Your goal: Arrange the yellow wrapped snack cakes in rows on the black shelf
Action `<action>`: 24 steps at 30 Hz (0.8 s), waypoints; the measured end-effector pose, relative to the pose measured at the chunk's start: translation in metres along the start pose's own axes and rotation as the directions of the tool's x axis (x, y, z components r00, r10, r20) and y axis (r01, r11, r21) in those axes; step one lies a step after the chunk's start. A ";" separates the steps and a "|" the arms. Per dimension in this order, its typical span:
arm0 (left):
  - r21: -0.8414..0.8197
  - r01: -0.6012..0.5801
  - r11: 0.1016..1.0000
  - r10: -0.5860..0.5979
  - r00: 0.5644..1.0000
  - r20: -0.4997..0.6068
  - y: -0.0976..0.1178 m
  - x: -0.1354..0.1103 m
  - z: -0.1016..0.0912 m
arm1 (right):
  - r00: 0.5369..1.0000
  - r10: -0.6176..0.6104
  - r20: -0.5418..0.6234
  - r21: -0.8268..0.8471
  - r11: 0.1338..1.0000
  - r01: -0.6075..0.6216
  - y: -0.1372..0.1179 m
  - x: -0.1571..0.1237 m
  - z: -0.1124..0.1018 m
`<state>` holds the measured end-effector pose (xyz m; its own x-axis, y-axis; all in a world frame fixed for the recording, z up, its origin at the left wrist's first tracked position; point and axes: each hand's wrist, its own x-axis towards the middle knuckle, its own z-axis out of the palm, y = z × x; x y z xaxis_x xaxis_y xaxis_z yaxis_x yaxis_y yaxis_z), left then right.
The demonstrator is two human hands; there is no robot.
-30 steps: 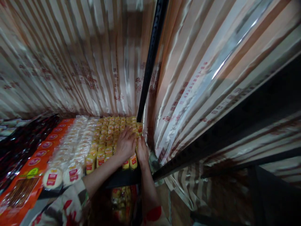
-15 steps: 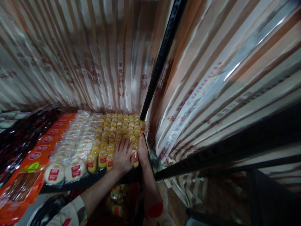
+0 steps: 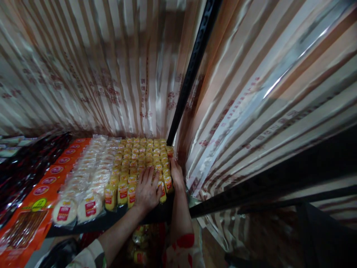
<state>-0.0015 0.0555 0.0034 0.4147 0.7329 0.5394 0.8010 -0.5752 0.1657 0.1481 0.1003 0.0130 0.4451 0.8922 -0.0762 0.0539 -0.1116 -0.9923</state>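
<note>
Rows of small yellow wrapped cakes with red labels stand packed together at the right end of a dark shelf. Spread flat over the front of these rows is my left hand, palm down, its fingers pointing away from me and covering some of the cakes. My right hand lies along the right side of the outermost row, fingers straight and touching the cakes or just beside them. Neither hand is closed around a cake. To the left are clear packs of round white cakes with red labels.
Orange snack packs and dark shiny packs fill the shelf's left part. A black upright post stands at the back right corner. Printed, pleated sheeting hangs behind. Yellow packages lie below the shelf.
My right hand has shifted slightly right, and a cake's label at the front of the right-hand row now shows between my hands. My left hand stays flat on the rows.
</note>
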 end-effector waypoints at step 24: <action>-0.031 0.024 0.999 -0.024 1.000 0.014 0.000 0.000 0.000 | 0.983 -0.169 0.072 -0.066 0.983 0.173 0.019 0.007 0.015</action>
<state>-0.0018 0.0555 0.0031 0.4013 0.7512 0.5240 0.7973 -0.5682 0.2039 0.1386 0.1112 -0.0079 0.3640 0.9275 0.0853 0.1895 0.0159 -0.9817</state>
